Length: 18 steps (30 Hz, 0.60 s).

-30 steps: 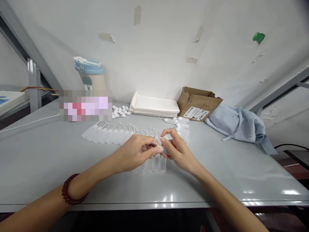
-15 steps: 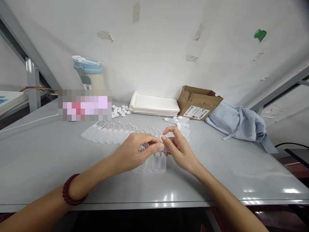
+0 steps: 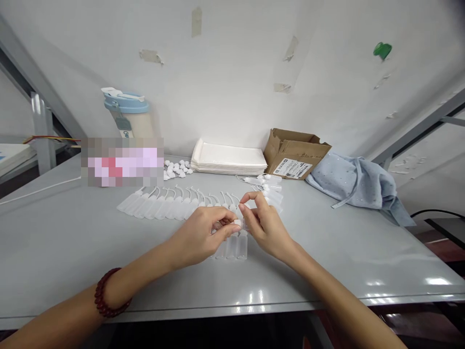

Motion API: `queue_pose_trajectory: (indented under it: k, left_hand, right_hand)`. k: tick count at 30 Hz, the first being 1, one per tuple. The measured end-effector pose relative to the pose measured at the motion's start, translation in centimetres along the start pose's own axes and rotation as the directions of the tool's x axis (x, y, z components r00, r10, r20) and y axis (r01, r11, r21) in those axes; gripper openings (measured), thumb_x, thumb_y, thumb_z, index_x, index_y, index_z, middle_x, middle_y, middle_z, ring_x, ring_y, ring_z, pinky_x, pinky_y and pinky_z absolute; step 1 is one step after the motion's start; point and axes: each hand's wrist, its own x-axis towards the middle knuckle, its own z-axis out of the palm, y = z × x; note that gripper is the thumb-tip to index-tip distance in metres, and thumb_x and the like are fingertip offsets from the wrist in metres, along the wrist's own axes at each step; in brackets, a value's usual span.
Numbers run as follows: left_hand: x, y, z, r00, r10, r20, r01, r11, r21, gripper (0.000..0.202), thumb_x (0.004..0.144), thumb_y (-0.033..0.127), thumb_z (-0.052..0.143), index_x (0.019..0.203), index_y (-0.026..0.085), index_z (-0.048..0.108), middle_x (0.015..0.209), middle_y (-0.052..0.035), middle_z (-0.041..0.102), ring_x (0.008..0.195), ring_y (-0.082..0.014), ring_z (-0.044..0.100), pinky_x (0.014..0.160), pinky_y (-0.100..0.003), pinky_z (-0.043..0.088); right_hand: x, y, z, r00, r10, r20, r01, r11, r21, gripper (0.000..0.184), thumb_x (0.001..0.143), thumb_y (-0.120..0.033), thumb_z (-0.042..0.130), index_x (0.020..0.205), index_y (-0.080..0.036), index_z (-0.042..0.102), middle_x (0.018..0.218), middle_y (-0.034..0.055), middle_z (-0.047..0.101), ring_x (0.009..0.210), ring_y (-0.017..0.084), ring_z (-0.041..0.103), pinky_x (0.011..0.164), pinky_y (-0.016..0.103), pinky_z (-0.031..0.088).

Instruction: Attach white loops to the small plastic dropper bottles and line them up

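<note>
My left hand [image 3: 201,236] and my right hand [image 3: 264,224] meet over the middle of the grey table [image 3: 65,242], fingers pinched together on one small clear plastic bottle [image 3: 242,224] with a white cap. Just below the hands a short row of the same bottles [image 3: 232,247] lies side by side. A longer row of bottles with tethered caps [image 3: 163,204] runs off to the left. More loose bottles [image 3: 267,186] lie beyond my right hand. A red bead bracelet [image 3: 107,295] sits on my left wrist.
At the back by the wall stand a blue-lidded jug [image 3: 128,114], a heap of white caps [image 3: 176,168], a stack of white trays [image 3: 230,159], an open cardboard box [image 3: 295,155] and a light blue cloth [image 3: 358,186]. A white cable [image 3: 36,190] crosses the left.
Both hands stay pinched on the small bottle with only slight finger shifts. The view has drifted a little, so everything sits slightly further left.
</note>
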Motion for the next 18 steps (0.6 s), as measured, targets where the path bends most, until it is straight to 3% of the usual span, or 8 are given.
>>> queue_pose_trajectory:
  k: [2, 4, 8, 11, 14, 18]
  left_hand:
    - [0.0, -0.4, 0.3, 0.981, 0.186, -0.061, -0.173, 0.969, 0.179, 0.014, 0.089, 0.022, 0.049, 0.084, 0.014, 0.059, 0.071, -0.0021, 0.058, 0.062, -0.0127, 0.052, 0.059, -0.025, 0.042]
    - [-0.1, -0.7, 0.4, 0.934, 0.350, -0.076, -0.312, 0.899, 0.306, 0.012, 0.091, 0.017, 0.046, 0.088, 0.013, 0.057, 0.073, -0.0035, 0.058, 0.063, -0.0130, 0.050, 0.059, -0.025, 0.041]
    - [-0.1, -1.2, 0.5, 0.885, 0.463, -0.046, -0.405, 0.816, 0.412, 0.012, 0.092, 0.014, 0.043, 0.091, 0.013, 0.055, 0.075, -0.0043, 0.056, 0.065, -0.0139, 0.050, 0.058, -0.025, 0.041]
    - [0.0, -1.2, 0.4, 0.885, 0.461, -0.066, -0.401, 0.826, 0.397, 0.010, 0.091, 0.014, 0.046, 0.093, 0.014, 0.055, 0.075, -0.0036, 0.058, 0.066, -0.0137, 0.052, 0.059, -0.025, 0.044]
    - [0.3, -1.0, 0.2, 0.883, 0.425, -0.197, -0.336, 0.867, 0.368, 0.015, 0.090, 0.017, 0.049, 0.104, 0.016, 0.056, 0.092, -0.0067, 0.063, 0.082, -0.0167, 0.059, 0.072, -0.028, 0.049]
    - [0.8, -1.0, -1.3, 0.860, 0.204, -0.467, -0.042, 0.942, 0.333, 0.035, 0.089, 0.027, 0.049, 0.123, 0.019, 0.047, 0.121, -0.0096, 0.055, 0.100, -0.0202, 0.058, 0.076, -0.031, 0.052]
  right_hand:
    - [0.1, 0.0, -0.1, 0.998, 0.065, 0.025, -0.066, 0.996, 0.055, 0.014, 0.093, -0.039, 0.038, 0.094, -0.025, 0.039, 0.048, -0.0107, 0.031, 0.042, 0.009, 0.029, 0.042, 0.020, 0.027]
    - [0.2, -0.1, -0.2, 0.990, 0.131, 0.058, -0.137, 0.983, 0.123, 0.017, 0.093, -0.042, 0.039, 0.093, -0.025, 0.041, 0.050, -0.0103, 0.030, 0.045, 0.009, 0.030, 0.044, 0.020, 0.033]
    - [0.4, -0.3, -0.5, 0.972, 0.196, 0.129, -0.224, 0.938, 0.263, 0.021, 0.090, -0.046, 0.045, 0.089, -0.025, 0.043, 0.051, -0.0110, 0.024, 0.047, 0.008, 0.027, 0.047, 0.019, 0.039]
    - [0.6, -0.2, -0.7, 0.963, 0.181, 0.201, -0.243, 0.905, 0.349, 0.024, 0.088, -0.048, 0.047, 0.089, -0.024, 0.043, 0.049, -0.0114, 0.032, 0.043, 0.006, 0.030, 0.043, 0.017, 0.032]
    - [0.9, 0.0, -0.9, 0.965, 0.152, 0.213, -0.234, 0.867, 0.440, 0.025, 0.088, -0.048, 0.047, 0.092, -0.024, 0.040, 0.051, -0.0088, 0.048, 0.040, 0.006, 0.034, 0.041, 0.018, 0.026]
    - [1.9, 1.3, -2.1, 0.986, 0.152, -0.061, -0.113, 0.900, 0.421, 0.026, 0.086, -0.045, 0.049, 0.096, -0.024, 0.038, 0.059, -0.0055, 0.055, 0.045, 0.009, 0.043, 0.045, 0.022, 0.034]
